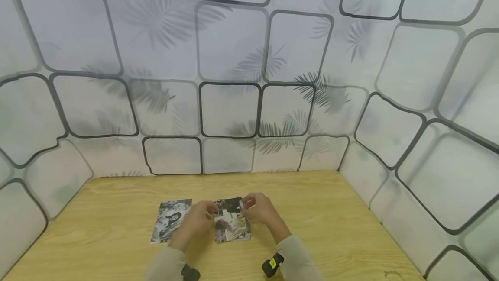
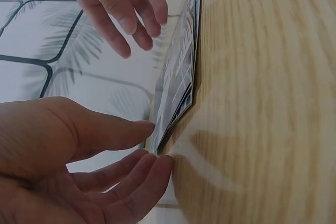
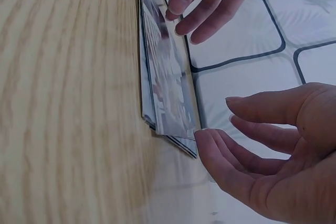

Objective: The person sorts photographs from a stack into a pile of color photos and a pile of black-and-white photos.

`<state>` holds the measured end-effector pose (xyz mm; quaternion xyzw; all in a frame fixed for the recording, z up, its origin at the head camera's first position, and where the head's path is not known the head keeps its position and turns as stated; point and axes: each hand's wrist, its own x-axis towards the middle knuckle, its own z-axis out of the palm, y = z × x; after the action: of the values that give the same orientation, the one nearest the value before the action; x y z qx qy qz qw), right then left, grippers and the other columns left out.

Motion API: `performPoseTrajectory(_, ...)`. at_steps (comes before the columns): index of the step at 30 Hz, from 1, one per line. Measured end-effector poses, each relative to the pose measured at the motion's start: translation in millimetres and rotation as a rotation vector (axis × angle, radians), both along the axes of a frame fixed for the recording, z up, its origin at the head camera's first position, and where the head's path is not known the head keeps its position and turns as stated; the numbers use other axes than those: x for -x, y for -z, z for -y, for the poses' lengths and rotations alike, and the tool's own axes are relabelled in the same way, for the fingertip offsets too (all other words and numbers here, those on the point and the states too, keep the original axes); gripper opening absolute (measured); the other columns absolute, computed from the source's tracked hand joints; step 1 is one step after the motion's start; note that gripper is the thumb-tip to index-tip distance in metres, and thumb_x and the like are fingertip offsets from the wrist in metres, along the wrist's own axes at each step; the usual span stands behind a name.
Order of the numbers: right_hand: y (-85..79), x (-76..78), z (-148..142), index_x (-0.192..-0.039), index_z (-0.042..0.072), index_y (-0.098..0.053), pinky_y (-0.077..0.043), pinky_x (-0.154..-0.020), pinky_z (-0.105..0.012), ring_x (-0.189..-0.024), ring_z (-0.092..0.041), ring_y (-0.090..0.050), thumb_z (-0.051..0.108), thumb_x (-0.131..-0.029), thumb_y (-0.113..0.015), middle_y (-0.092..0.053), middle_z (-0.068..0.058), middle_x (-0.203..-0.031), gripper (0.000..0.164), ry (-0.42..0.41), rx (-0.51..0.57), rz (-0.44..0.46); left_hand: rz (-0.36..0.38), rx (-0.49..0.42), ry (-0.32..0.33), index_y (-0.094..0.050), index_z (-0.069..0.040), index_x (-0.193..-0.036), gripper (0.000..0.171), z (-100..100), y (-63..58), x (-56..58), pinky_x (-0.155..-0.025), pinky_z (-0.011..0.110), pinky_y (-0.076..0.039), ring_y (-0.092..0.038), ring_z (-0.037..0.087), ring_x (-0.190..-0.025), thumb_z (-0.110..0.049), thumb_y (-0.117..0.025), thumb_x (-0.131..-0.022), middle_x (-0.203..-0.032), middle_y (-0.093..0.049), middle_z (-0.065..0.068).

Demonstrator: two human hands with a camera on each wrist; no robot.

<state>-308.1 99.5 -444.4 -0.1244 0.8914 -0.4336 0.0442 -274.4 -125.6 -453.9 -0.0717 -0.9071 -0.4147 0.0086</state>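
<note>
A small stack of photo prints (image 1: 232, 224) lies on the wooden table between both hands, its top print showing people in colour. My left hand (image 1: 202, 218) pinches the stack's left edge near a far corner; in the left wrist view, thumb and fingertips meet around that corner. On the opposite side, my right hand (image 1: 260, 208) is at the far right corner. One right fingertip (image 3: 202, 136) touches a print's corner from below, while the thumb stands apart. The prints' edges are slightly fanned. Left of the stack lies a black-and-white photo (image 1: 168, 222), partly behind the left hand.
The light wooden table (image 1: 331, 229) extends to both sides and in front. A pale fabric wall (image 1: 230, 110) with dark rounded squares and leaf prints encloses its back and sides. A black device (image 1: 273, 265) is strapped at the right wrist, another (image 1: 190, 273) at the left.
</note>
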Motion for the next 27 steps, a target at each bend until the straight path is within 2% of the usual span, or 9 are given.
performPoseTrajectory(5,4.9,0.1,1,-0.114,0.002,-0.073,-0.062,-0.072,-0.04,-0.091,-0.028,-0.069,0.009,-0.086,-0.08,-0.073,-0.014,-0.102,0.03,0.026,-0.014,0.013,0.027,-0.007,-0.035,-0.071,0.0,-0.113,0.038,-3,1.6,-1.0,-0.079,0.045,-0.063,-0.069,0.034,-0.101,0.013,-0.071,-0.077,-0.117,-0.068,0.023)
performPoseTrajectory(12,9.9,1.3,0,-0.11,0.001,-0.073,-0.062,-0.074,-0.04,-0.089,-0.027,-0.07,0.01,-0.087,-0.078,-0.075,-0.014,-0.099,0.025,0.056,-0.019,0.024,0.009,-0.032,-0.056,-0.069,0.0,-0.115,0.04,-1,-0.4,-1.6,-0.081,0.047,-0.064,-0.068,0.042,-0.109,0.011,-0.072,-0.076,-0.125,-0.065,0.028)
performPoseTrajectory(17,13.3,1.7,-1,-0.107,0.001,-0.074,-0.062,-0.074,-0.039,-0.087,-0.025,-0.07,0.008,-0.086,-0.078,-0.076,-0.013,-0.098,0.022,0.06,-0.004,0.028,0.039,-0.063,-0.05,-0.07,0.0,-0.116,0.041,0,-1.2,-1.1,-0.08,0.047,-0.064,-0.068,0.042,-0.11,0.01,-0.072,-0.076,-0.123,-0.068,0.026)
performPoseTrajectory(27,12.0,-0.9,1,-0.11,-0.003,-0.072,-0.065,-0.069,-0.036,-0.081,-0.023,-0.07,0.002,-0.086,-0.076,-0.074,-0.017,-0.099,0.025,0.047,0.083,0.083,0.065,-0.069,-0.06,-0.071,-0.001,-0.118,0.045,-1,1.2,1.3,-0.083,0.05,-0.063,-0.068,0.041,-0.109,0.009,-0.076,-0.074,-0.121,-0.07,0.022)
